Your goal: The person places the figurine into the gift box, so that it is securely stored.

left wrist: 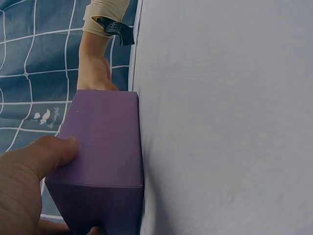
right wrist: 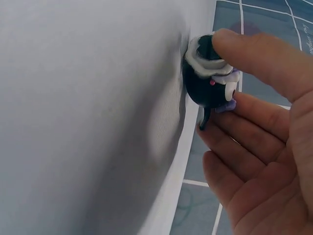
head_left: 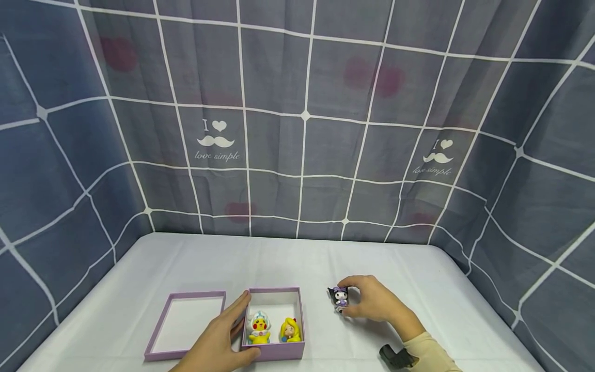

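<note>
A purple box [head_left: 280, 352] with a white inside stands at the front middle of the table. Inside it are a yellow figurine with red cheeks and a pale hood [head_left: 259, 328] and a yellow-haired figurine [head_left: 290, 330]. My left hand [head_left: 222, 336] holds the box at its left side, the thumb on the front wall; in the left wrist view the box [left wrist: 105, 137] fills the space before the thumb. To the right of the box, my right hand [head_left: 372, 299] pinches a black-and-white figurine with purple details [head_left: 341, 297] between thumb and fingers. The right wrist view shows this figurine [right wrist: 205, 83] close to the cloth.
A purple-rimmed lid [head_left: 160, 355] lies with its white inside up, left of the box and partly behind my left hand. White cloth [head_left: 274, 261] covers the table. Dark checked curtains [head_left: 274, 139] hang behind it and on both sides.
</note>
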`<state>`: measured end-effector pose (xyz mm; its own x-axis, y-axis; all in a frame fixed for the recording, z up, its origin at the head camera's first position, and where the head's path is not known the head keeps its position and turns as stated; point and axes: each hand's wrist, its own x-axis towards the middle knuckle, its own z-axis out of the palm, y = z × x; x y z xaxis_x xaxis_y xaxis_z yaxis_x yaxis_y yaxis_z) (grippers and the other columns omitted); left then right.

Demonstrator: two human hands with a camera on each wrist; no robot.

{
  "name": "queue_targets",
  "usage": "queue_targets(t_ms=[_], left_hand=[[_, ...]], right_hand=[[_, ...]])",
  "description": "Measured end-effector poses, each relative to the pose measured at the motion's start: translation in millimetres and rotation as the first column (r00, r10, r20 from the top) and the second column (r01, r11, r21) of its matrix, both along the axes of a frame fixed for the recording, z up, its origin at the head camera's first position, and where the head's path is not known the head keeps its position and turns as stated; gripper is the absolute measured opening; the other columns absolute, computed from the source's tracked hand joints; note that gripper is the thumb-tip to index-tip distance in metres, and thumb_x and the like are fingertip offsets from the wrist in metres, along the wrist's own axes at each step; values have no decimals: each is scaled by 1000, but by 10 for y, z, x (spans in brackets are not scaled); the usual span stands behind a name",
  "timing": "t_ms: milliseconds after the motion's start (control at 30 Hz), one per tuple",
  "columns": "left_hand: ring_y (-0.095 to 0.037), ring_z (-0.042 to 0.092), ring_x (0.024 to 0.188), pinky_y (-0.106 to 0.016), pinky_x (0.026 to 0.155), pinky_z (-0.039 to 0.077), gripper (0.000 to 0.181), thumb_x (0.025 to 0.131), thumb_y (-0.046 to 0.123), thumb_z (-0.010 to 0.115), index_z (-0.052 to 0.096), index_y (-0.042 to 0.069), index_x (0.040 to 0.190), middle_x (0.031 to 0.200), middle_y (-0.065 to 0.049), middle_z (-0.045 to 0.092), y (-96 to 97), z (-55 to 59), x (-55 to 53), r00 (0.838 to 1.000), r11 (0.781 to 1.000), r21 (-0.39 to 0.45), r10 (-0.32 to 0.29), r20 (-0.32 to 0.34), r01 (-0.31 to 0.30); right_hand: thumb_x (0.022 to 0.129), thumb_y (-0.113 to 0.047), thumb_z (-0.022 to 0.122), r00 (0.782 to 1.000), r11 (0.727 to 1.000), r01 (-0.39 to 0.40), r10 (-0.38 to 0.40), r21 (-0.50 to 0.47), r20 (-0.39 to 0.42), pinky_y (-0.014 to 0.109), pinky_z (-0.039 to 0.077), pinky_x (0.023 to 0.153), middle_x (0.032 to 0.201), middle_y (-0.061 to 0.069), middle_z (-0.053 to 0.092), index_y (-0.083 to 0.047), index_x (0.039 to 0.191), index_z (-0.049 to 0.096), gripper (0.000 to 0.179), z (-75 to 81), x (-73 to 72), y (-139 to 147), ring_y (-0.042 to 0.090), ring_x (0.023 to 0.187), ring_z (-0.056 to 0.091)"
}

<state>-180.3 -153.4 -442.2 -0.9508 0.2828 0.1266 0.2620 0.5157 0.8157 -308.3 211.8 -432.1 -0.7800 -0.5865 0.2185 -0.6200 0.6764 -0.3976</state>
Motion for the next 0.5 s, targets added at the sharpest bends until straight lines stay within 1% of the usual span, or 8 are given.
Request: queue_targets(t_ms=[100, 167, 333, 500], left_hand=[[-42, 25, 141, -37, 99, 45, 109, 70, 36, 87, 26, -4, 151, 157, -22, 21, 8, 11, -10, 999, 1000, 11, 7, 35, -7], [-42, 25, 141, -37, 99, 45, 109, 70, 37, 88, 26, -4, 151, 157, -21, 22, 13, 16, -15, 999, 1000, 7, 12, 45, -13], [-42, 25, 141, -39, 100, 43, 110, 70, 37, 88, 27, -4, 151, 157, -21, 23, 21, 16, -20, 999, 1000, -3, 13, 43, -13], [-43, 25, 141, -40, 100, 43, 109, 70, 38, 88, 27, -4, 151, 157, -21, 23, 15, 17, -19, 999, 1000, -7, 14, 33, -14]], right_hand=[[66, -26, 88, 1000, 1000, -5, 5, 0, 8, 46, 51, 95, 110, -2, 70, -11, 113, 70, 53, 1, 2, 1, 23, 109, 63], [66, -26, 87, 1000, 1000, 1, -1, 1, 11, 46, 51, 95, 109, -3, 70, -12, 112, 70, 51, -3, 5, 3, 22, 108, 63], [67, -29, 87, 1000, 1000, 18, -18, 2, 8, 45, 52, 93, 108, -5, 70, -13, 110, 71, 49, -13, 29, 15, 21, 107, 64], [68, -31, 87, 1000, 1000, 17, -17, -8, 3, 44, 53, 91, 108, -8, 70, -16, 112, 70, 49, 21, 53, 18, 18, 106, 64]])
